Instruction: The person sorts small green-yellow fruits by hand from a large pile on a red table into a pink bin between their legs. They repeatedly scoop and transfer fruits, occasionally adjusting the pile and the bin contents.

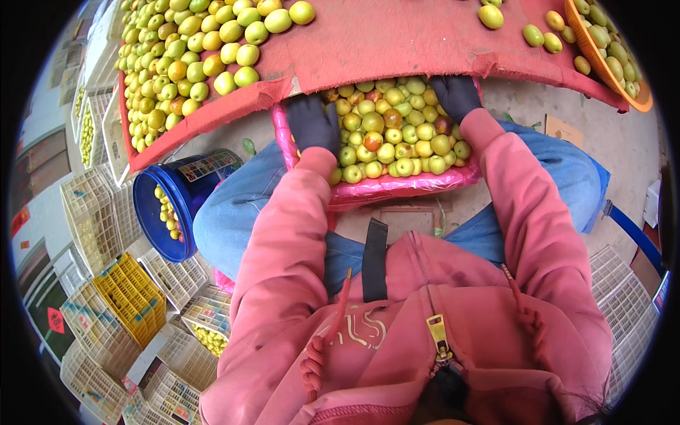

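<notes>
A crate lined with pink plastic film [404, 183], full of green and reddish jujube-like fruits [393, 135], lies between my knees, its far side under the table's edge. My left hand [313, 122], in a dark glove, rests at the crate's left side, on or beside the fruits. At the far right corner my right hand [456, 98], gloved too, touches the crate's rim or the fruits there; its fingertips are partly hidden by the table edge. Whether either hand grips anything cannot be told. The table covered in red cloth [372, 48] bears a large heap of similar fruits [186, 58] on its left.
An orange basket of fruits [605, 53] stands at the table's right, with loose fruits near it. A blue bucket [159, 212] with fruits lies tilted by my left knee. Plastic crates, white ones and a yellow one [130, 300], crowd the left; more crates [624, 313] stand at right.
</notes>
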